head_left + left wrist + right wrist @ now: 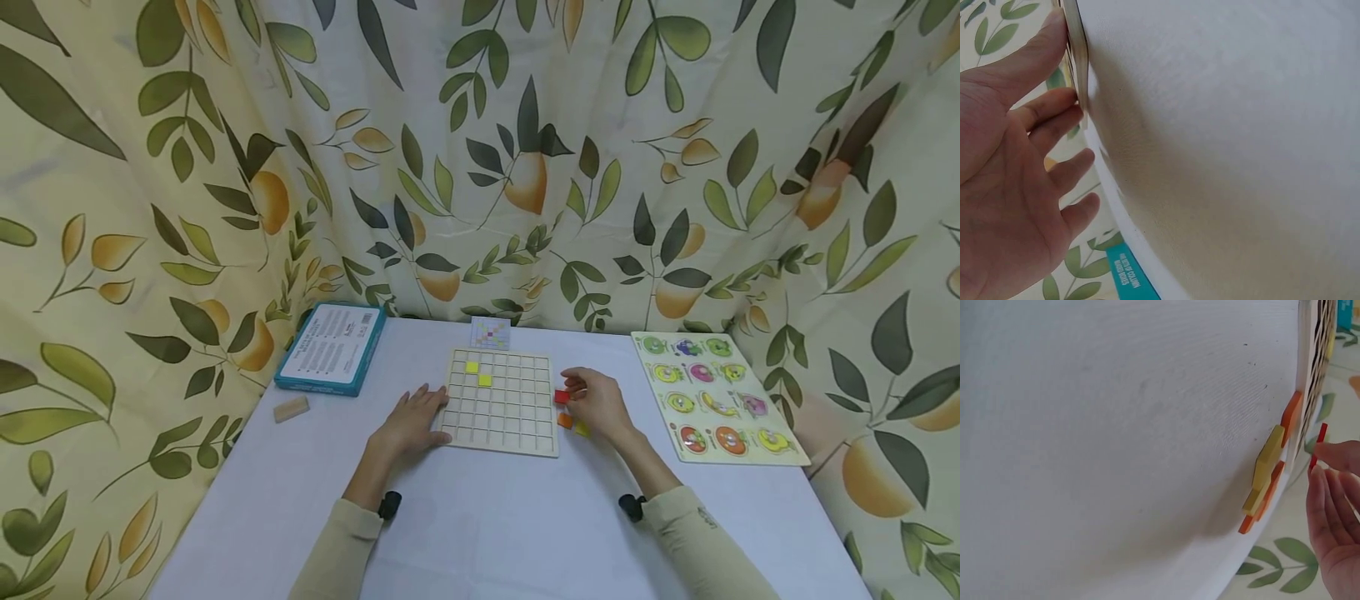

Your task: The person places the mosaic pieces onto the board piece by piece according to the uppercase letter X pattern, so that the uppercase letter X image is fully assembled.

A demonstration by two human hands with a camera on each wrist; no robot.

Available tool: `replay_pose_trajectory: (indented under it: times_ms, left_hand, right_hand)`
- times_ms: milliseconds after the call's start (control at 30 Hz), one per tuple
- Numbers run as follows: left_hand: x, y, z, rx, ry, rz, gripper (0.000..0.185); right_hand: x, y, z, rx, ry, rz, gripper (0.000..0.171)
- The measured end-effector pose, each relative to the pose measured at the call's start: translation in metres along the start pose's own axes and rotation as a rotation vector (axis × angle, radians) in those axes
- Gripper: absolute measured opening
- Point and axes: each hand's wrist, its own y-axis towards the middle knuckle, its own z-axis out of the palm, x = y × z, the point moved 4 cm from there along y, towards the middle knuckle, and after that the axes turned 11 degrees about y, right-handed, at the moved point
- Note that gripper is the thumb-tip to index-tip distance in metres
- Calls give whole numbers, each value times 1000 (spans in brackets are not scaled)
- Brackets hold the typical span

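Note:
A pale square board (517, 417) with a raised grid lies flat on the table. Two yellow tiles (485, 381) sit in its upper left cells, diagonal to each other. At the board's left edge rests my left hand (411, 423), its relaxed fingers spread and its thumb and fingertips against the rim. Beyond the right edge, my right hand (597, 407) pinches a thin red tile (1322, 433) between thumb and fingertips, held up off the table in the right wrist view. Beneath that hand lie loose orange tiles (1291, 419) and yellow tiles (1267, 459), partly overlapping beside the board.
Behind the board lies a small pattern card (491, 333). A teal box (330, 348) and a small wooden block (291, 408) are on the left. To the right is a fruit picture board (720, 400). A leaf-print curtain (480, 167) hangs behind the white table (480, 533).

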Motion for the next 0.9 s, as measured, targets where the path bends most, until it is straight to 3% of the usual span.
replay_pose_trajectory:
  times_ms: [900]
  left_hand:
    - [-1,-1,-1,-7,-13,-4,82]
  right_hand:
    - [22,14,28,12,110,-44,47]
